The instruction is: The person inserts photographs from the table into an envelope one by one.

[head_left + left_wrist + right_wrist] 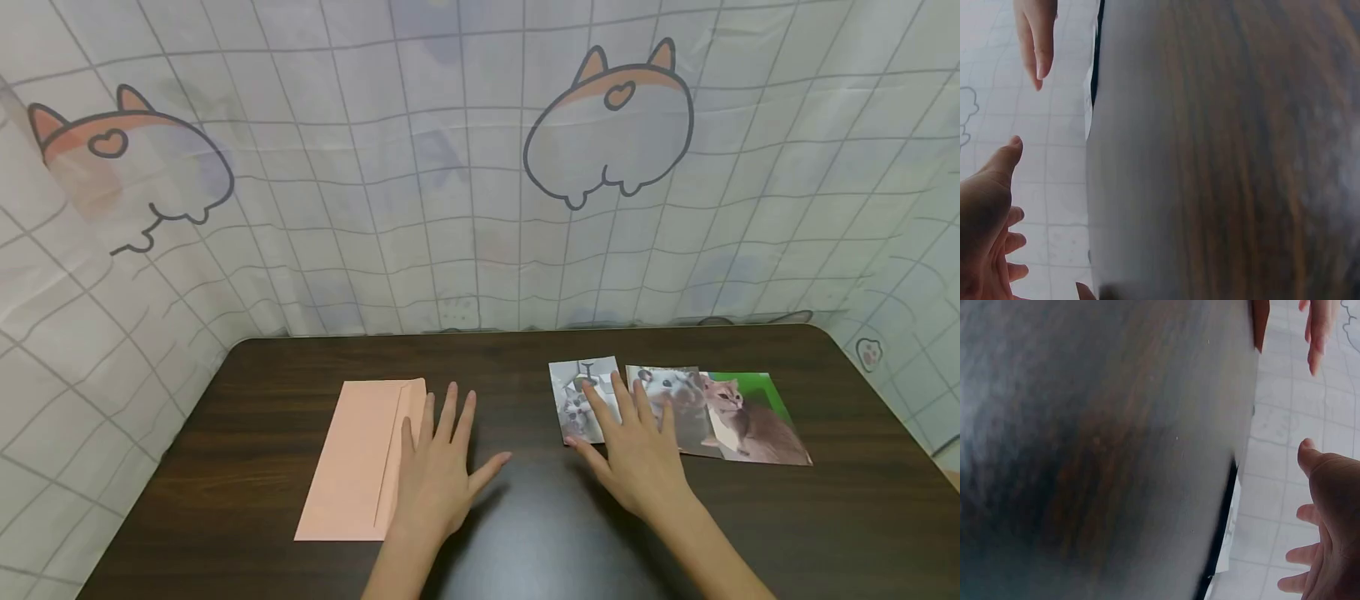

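Observation:
My left hand (437, 479) hovers with fingers spread over the right edge of a pink envelope (348, 458) and holds nothing. The envelope lies on the dark wooden table, its long flap toward the right. My right hand (637, 450), fingers also spread and holding nothing, is above the cat pictures and partly covers them. Those are a small grey-white cat card (573, 408), a photo of a pale animal's face (686, 408), and a brown cat photo with a green corner (765, 425), which lie in a row. In the left wrist view, the left hand (988, 219) appears at the left edge.
The dark brown table (247, 450) has rounded far corners. Behind it hangs a white grid-patterned cloth (405, 208) with cartoon corgi prints, which also covers the sides. A dark cable (791, 317) shows at the back right edge.

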